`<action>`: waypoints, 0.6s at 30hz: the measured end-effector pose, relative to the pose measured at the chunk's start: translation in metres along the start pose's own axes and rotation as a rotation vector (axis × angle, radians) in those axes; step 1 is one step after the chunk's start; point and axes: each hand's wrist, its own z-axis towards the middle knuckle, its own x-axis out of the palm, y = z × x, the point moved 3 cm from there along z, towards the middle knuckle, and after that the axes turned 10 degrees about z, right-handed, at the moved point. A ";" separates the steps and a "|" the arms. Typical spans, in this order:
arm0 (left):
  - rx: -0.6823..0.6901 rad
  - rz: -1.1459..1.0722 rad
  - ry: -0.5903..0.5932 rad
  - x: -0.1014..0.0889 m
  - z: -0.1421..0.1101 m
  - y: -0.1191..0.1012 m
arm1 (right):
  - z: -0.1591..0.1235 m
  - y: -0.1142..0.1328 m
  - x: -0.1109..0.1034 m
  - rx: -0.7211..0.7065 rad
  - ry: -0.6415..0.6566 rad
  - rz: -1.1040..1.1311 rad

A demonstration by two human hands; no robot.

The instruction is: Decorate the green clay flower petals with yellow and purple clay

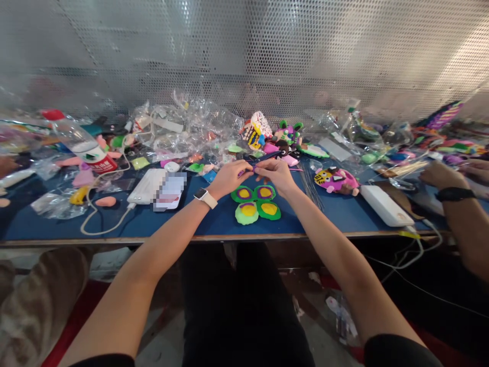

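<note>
My left hand (231,177), with a watch at its wrist, has its fingers pinched together. A bit of purple modelling clay (241,174) shows in it. Close against it, my right hand (278,174) also pinches, and the fingertips of both meet around purple clay. Just below the hands, flat on the blue table, lies a green clay shape with four rounded petals (269,210). Each petal has a yellow middle, and purple shows around some of these. The lower left petal is paler green than the others. My fingers partly hide how the purple clay is shaped.
Left stand a phone (170,191), a white power bank (147,186) with its cable, and a red-capped bottle (82,142). Clear plastic bags (198,120) and clay figures crowd the back. A pink clay figure (338,181) and another power bank (385,205) lie right, near another person's hand (443,176).
</note>
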 end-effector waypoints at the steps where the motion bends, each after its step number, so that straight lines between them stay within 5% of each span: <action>1: 0.003 0.031 0.004 0.000 0.000 0.002 | -0.001 -0.001 0.001 0.011 0.005 0.010; 13: 0.006 0.330 0.090 -0.001 -0.007 0.002 | 0.007 0.006 0.019 -0.130 0.170 -0.367; 18: 0.025 0.317 0.113 -0.008 -0.009 0.002 | 0.022 0.000 0.021 -0.017 0.329 -0.318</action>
